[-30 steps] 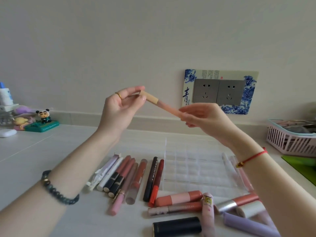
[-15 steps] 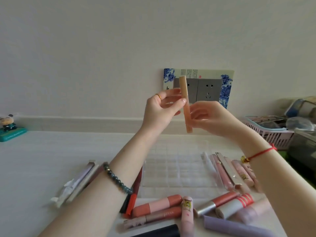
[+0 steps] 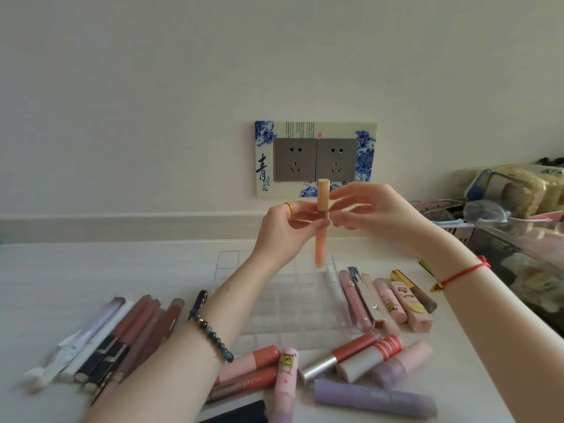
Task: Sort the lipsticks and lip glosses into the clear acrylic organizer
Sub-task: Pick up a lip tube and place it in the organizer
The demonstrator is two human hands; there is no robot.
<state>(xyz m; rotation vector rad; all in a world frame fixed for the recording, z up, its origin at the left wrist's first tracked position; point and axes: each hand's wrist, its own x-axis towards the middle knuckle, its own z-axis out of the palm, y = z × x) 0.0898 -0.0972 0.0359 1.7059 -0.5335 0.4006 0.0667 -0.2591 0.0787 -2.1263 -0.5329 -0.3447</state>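
You've lowered the peach lip gloss (image 3: 321, 230) toward the clear acrylic organizer (image 3: 293, 303). Your left hand (image 3: 285, 230) pinches it upright. Your right hand (image 3: 372, 213) fingers touch it loosely.

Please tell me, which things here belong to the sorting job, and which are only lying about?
Belong to the job:
- peach lip gloss, upright, held by left hand and right hand
- clear acrylic organizer
- lipsticks on the counter, e.g. purple tube

Only lying about:
- wall socket
- pink basket
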